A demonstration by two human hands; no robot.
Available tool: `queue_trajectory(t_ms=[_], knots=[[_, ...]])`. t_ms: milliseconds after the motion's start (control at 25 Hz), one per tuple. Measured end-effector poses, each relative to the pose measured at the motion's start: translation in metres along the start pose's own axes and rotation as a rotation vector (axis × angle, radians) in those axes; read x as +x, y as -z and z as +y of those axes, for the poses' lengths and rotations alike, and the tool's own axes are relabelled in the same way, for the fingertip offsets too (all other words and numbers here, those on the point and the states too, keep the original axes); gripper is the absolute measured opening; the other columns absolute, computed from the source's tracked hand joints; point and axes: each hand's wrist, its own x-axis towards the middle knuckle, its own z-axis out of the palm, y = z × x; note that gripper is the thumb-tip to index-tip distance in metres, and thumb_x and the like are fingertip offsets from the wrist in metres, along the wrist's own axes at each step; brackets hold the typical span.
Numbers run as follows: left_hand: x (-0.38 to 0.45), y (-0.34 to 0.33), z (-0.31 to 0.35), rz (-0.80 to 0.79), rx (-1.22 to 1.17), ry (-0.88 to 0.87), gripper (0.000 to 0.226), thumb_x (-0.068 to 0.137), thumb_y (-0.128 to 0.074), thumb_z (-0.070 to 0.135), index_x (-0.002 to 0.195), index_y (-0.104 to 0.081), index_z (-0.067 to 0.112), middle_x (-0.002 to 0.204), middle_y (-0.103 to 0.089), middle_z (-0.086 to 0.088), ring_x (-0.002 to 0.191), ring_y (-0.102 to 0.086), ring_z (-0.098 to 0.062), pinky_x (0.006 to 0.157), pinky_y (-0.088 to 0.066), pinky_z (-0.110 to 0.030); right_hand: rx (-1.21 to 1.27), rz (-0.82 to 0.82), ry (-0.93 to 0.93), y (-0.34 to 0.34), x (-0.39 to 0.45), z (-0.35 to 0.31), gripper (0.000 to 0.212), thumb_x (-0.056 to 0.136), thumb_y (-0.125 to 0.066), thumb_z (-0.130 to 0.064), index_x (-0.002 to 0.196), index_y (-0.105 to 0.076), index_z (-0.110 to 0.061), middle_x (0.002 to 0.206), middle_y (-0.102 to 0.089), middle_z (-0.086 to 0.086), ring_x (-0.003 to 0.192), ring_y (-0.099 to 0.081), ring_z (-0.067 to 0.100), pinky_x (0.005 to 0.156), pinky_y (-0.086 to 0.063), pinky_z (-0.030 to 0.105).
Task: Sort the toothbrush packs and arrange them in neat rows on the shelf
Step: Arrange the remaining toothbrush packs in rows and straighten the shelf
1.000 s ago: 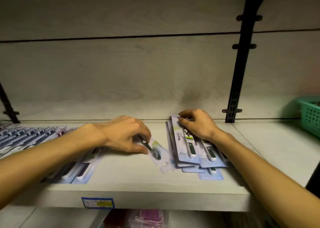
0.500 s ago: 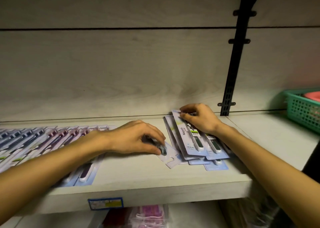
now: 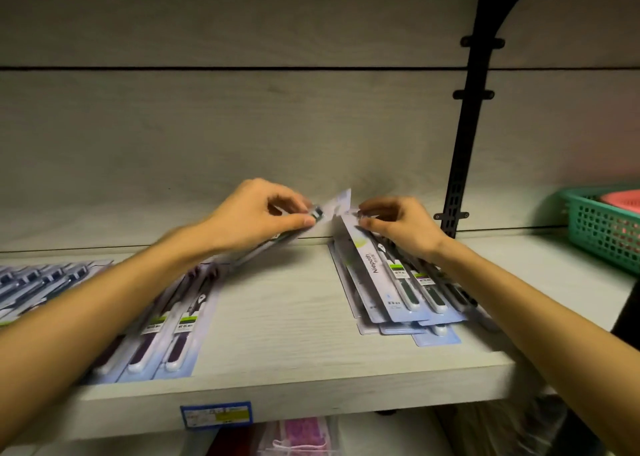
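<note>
Fingers of L hand (image 3: 256,214) are pinching a lifted toothbrush pack (image 3: 332,206) above shelf (image 3: 294,376); R hand (image 3: 398,227) is gripping top edge of pack stack (image 3: 398,285) lying at shelf's right; sorted row (image 3: 162,327) is lying left, near green basket (image 3: 602,230).

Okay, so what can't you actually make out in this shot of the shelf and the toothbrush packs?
- Pack in the left hand: motion-blurred in the head view, its print unreadable.
- Right-hand pile: lower packs covered by upper ones and by the right hand, so no count.
- Left rows: cut by the frame edge, partly under the left forearm.
- Price label: too small to read.
- Green basket: cut off at the right edge.
</note>
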Motion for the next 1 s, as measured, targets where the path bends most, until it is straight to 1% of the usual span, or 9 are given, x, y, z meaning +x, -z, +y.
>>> queue_trajectory(t_ms=[120,200,280,360,480,560,640,840,1000], knots=[[0.022,-0.006,-0.004,0.143,0.087,0.152,0.027,0.079,-0.076,0.046,0.072,-0.070,0.021,0.103,-0.076,0.012,0.086,-0.072,-0.004,0.086,-0.058,-0.036,-0.040,0.004,0.011,-0.007,0.008,-0.007,0.035,0.082,-0.081,-0.022,0.113,-0.072,-0.009,0.104,-0.076,0.000,0.093,-0.073,0.012,0.086,-0.058,0.025],[0.033,-0.015,-0.007,0.199,0.131,0.252,0.031,0.080,-0.072,0.045,0.070,-0.062,0.017,0.091,-0.076,0.006,0.086,-0.070,-0.014,0.084,-0.057,-0.039,-0.048,0.040,0.026,-0.014,0.013,-0.012,0.034,0.079,-0.083,-0.021,0.109,-0.074,-0.009,0.101,-0.076,0.001,0.090,-0.074,0.016,0.088,-0.058,0.032],[0.037,-0.028,-0.009,0.205,0.173,0.325,0.036,0.079,-0.072,0.048,0.068,-0.061,0.015,0.074,-0.072,0.002,0.078,-0.068,-0.022,0.075,-0.056,-0.038,-0.075,0.070,0.052,-0.022,0.016,-0.012,0.032,0.077,-0.084,-0.023,0.106,-0.075,-0.011,0.098,-0.077,0.000,0.086,-0.074,0.016,0.087,-0.059,0.037],[0.031,-0.040,-0.013,0.181,0.229,0.363,0.045,0.073,-0.072,0.059,0.066,-0.063,0.016,0.062,-0.067,0.006,0.068,-0.065,-0.022,0.061,-0.051,-0.030,-0.081,0.054,0.048,-0.029,0.016,-0.009,0.035,0.077,-0.084,-0.027,0.107,-0.074,-0.012,0.098,-0.076,-0.001,0.083,-0.074,0.014,0.085,-0.059,0.038],[0.020,-0.049,-0.020,0.149,0.369,0.368,0.054,0.066,-0.065,0.074,0.065,-0.063,0.020,0.058,-0.064,0.008,0.063,-0.062,-0.015,0.052,-0.037,-0.025,-0.141,-0.093,-0.003,-0.036,0.014,-0.004,0.042,0.079,-0.082,-0.032,0.114,-0.072,-0.011,0.102,-0.076,0.001,0.091,-0.072,0.010,0.089,-0.057,0.032],[0.014,-0.050,-0.026,0.113,0.407,0.374,0.060,0.066,-0.061,0.079,0.066,-0.061,0.019,0.059,-0.064,0.007,0.062,-0.061,-0.015,0.052,-0.037,-0.026,-0.188,-0.216,0.009,-0.035,0.013,-0.003,0.043,0.084,-0.077,-0.033,0.120,-0.069,-0.011,0.110,-0.074,0.001,0.098,-0.069,0.006,0.092,-0.053,0.021],[0.010,-0.049,-0.031,0.079,0.458,0.379,0.068,0.066,-0.057,0.085,0.066,-0.059,0.017,0.062,-0.065,0.005,0.064,-0.061,-0.019,0.056,-0.043,-0.028,-0.206,-0.251,0.024,-0.033,0.011,-0.004,0.041,0.089,-0.072,-0.032,0.124,-0.067,-0.012,0.115,-0.072,-0.001,0.101,-0.067,0.004,0.093,-0.050,0.016],[0.001,-0.054,-0.039,-0.054,0.662,0.350,0.077,0.072,-0.047,0.091,0.067,-0.060,0.016,0.066,-0.063,0.003,0.065,-0.058,-0.023,0.058,-0.040,-0.031,-0.431,-0.201,0.060,-0.025,0.006,-0.004,0.039,0.094,-0.064,-0.035,0.128,-0.065,-0.016,0.125,-0.068,-0.004,0.113,-0.062,0.010,0.099,-0.045,0.022],[-0.004,-0.057,-0.042,-0.079,0.679,0.357,0.075,0.077,-0.046,0.087,0.066,-0.061,0.015,0.065,-0.062,0.001,0.066,-0.058,-0.023,0.061,-0.043,-0.032,-0.482,-0.217,0.023,-0.012,0.004,0.001,0.039,0.093,-0.066,-0.037,0.126,-0.066,-0.017,0.120,-0.070,-0.003,0.108,-0.065,0.012,0.098,-0.049,0.028]])
